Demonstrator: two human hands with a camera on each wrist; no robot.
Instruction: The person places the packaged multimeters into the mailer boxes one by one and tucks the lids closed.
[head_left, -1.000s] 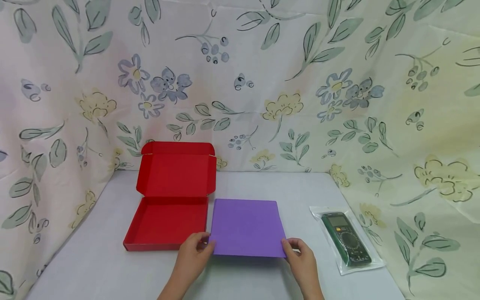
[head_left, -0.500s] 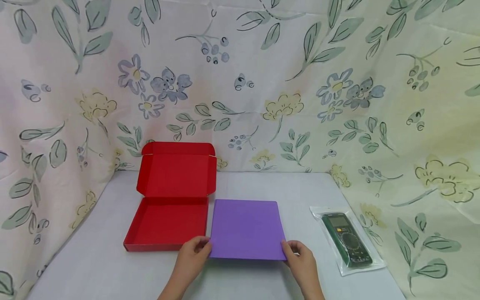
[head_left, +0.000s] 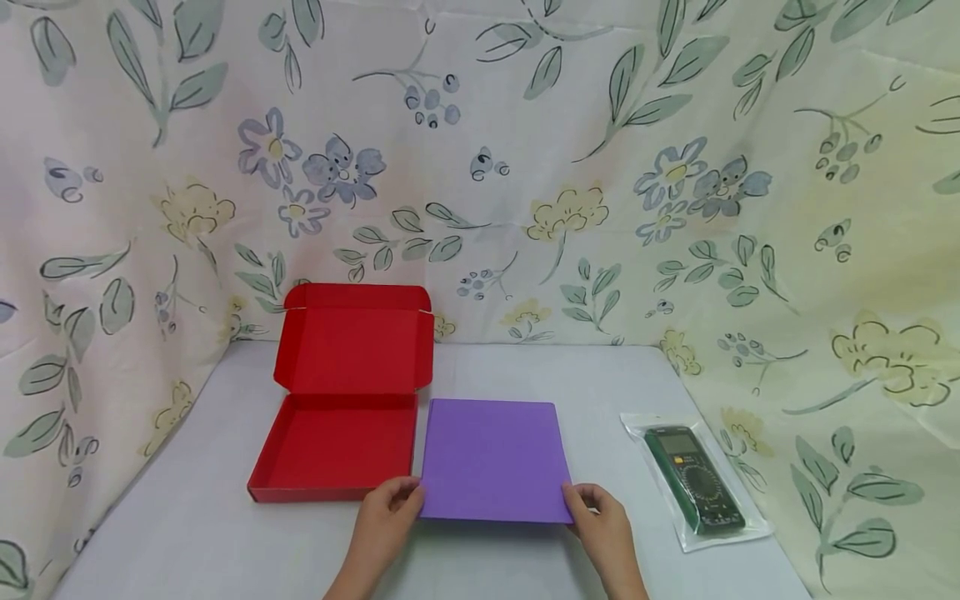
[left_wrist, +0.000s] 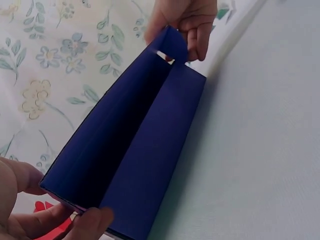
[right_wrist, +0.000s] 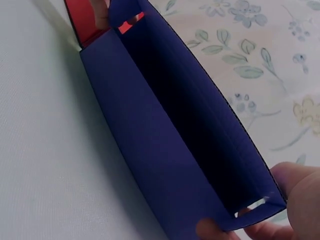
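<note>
One purple box (head_left: 495,458) lies between both hands, slightly ahead; near edge runs hand to hand and gapes, so neither hand is closer. Left hand (head_left: 386,521) pinches the left near corner, right hand (head_left: 603,525) the right one, fingers bent, thumbs opposed (grip force can't tell). Red box (head_left: 341,446), open, beyond left hand; bagged meter (head_left: 693,479) well right of right hand.

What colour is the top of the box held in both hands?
Purple. The box top shows best in the head view.
</note>
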